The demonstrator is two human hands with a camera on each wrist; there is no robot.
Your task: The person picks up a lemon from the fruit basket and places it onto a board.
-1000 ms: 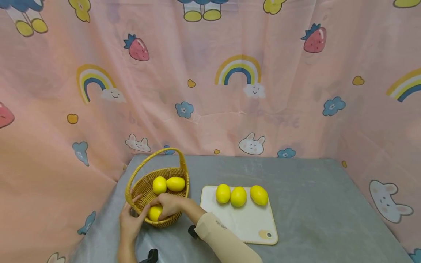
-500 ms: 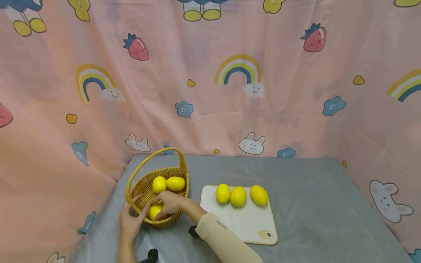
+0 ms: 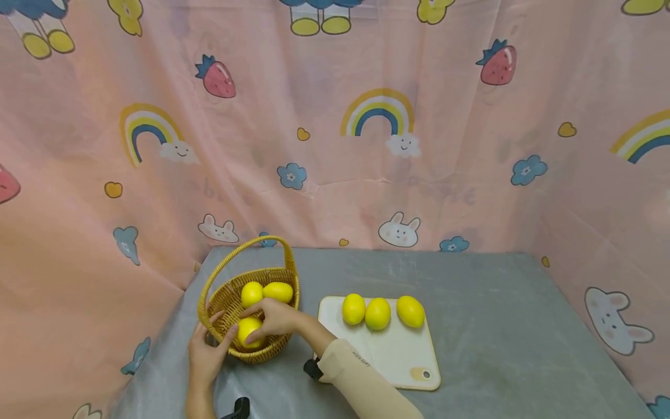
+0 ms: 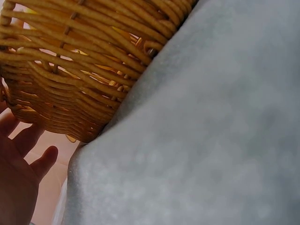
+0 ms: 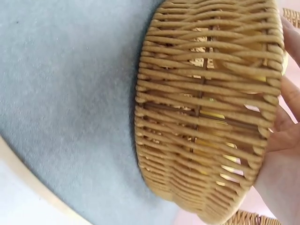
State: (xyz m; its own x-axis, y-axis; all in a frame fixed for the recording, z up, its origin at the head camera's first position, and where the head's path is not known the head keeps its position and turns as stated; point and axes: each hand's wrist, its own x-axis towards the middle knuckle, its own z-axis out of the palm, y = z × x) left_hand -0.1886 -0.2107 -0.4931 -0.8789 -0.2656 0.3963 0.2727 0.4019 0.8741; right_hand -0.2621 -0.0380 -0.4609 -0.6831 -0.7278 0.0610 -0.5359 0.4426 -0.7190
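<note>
Lower left of head view: right hand (image 3: 274, 320) reaches into wicker basket (image 3: 272, 279), fingers curled round lemon (image 3: 247, 329), lifting grip. Left hand (image 3: 206, 355) fingers relaxed against basket's near wall, steadying it. Two lemons (image 3: 264, 293) behind. Three lemons (image 3: 379, 312) lined on cutting board (image 3: 392, 361), centre.

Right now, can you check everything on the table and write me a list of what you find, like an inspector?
Surface: table covered with a grey cloth, wrinkled in places.
Job's things: wicker basket with a tall handle holds two lemons at the back and a third lemon in front; three more lemons in a row on a white cutting board.
Clutter: nothing seen.
Hands: right hand grips the front lemon inside the basket; left hand rests against the basket's near rim.
Cables: nothing seen.
Surroundings: pink curtain printed with rainbows, strawberries and bunnies, on three sides.
</note>
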